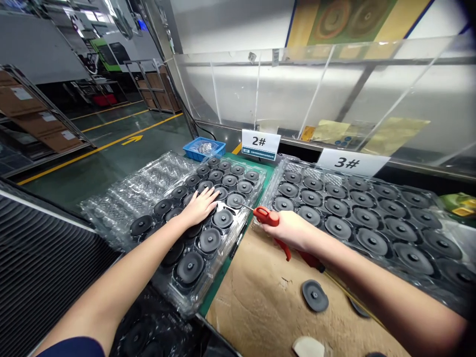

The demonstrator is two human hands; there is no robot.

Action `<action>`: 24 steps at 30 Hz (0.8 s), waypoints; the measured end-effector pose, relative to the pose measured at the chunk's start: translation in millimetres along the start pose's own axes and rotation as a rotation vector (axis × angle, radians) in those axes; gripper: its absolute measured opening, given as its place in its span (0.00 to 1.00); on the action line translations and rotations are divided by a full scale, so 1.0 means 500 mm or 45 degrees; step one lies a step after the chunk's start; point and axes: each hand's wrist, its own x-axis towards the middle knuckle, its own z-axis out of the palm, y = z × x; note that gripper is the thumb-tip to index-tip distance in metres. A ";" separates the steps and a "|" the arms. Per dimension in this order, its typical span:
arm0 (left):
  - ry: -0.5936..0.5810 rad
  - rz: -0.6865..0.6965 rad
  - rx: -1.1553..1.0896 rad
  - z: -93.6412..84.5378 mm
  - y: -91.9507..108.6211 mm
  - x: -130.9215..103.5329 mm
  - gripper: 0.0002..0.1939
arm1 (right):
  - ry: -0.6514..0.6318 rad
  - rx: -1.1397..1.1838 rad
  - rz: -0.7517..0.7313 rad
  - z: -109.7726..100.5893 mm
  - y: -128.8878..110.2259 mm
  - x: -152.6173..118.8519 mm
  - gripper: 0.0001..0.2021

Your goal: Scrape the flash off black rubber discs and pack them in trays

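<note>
Toward the left edge of our tabletop [217,282], a tray [232,238] holds discs [210,240]; our left hand [200,207] lies loose across them, presumably steadying; our right grip [290,228] clasps a gun [267,216], its blurred nozzle [245,206] perhaps aimed at one.

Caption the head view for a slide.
Left hand spread over dark discs in a clear tray, right hand pointing a red thin-nozzled gun toward them.

Glossy plastic tray [186,299], matt rubbery-looking discs [190,270] (metallic at the centre), smooth plastic air gun [267,216], scuffed paper sheet [256,292]
</note>
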 end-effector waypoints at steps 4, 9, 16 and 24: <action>0.015 0.001 0.009 0.006 0.006 0.037 0.24 | 0.089 -0.048 0.017 -0.016 -0.001 0.002 0.13; -0.004 -0.006 0.012 0.008 0.010 0.034 0.24 | 0.140 -0.068 0.032 -0.028 0.004 0.002 0.14; -0.015 -0.031 0.011 0.006 0.013 0.050 0.26 | 0.187 -0.089 0.074 -0.048 0.021 0.012 0.16; 0.058 -0.083 0.031 0.020 0.018 0.167 0.22 | 0.193 0.021 0.095 -0.098 0.040 0.018 0.16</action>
